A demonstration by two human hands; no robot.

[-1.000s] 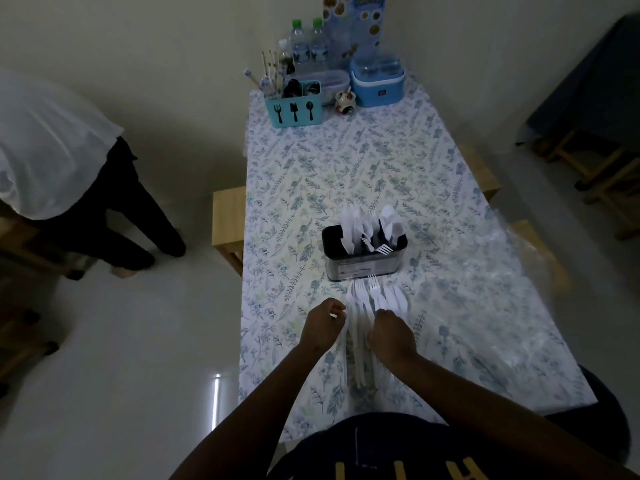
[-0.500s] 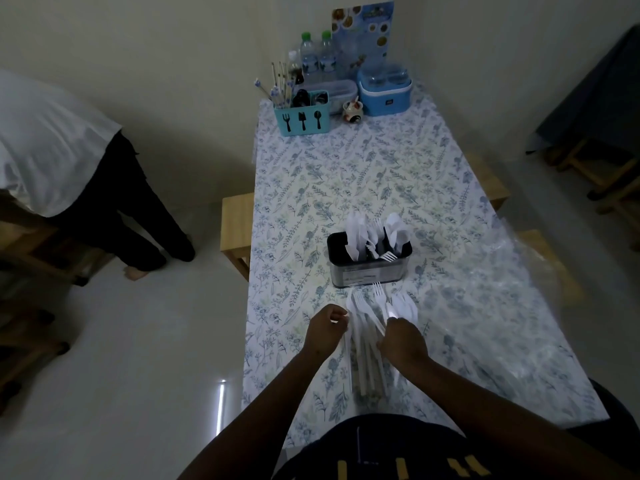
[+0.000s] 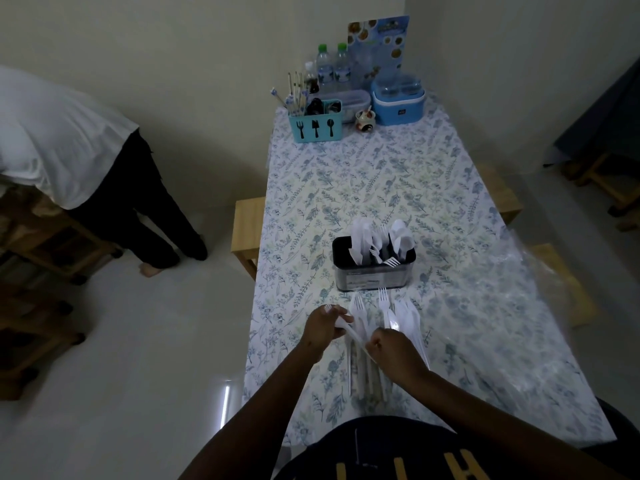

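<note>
The loose white plastic cutlery (image 3: 403,317) lies fanned at the near end of the table (image 3: 381,174), just in front of the black holder (image 3: 372,277). The left hand (image 3: 323,327) is closed round one fork, tines poking out. The right hand (image 3: 393,351) pinches a handle in the heap. A quick tug could drag the neighbouring pieces and scatter them. The table's left edge is close, so one could drop off. Beyond the holder there's room to move.

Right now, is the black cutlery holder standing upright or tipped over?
Upright: the black cutlery holder stands on its base, white cutlery sticking up from its top.
</note>
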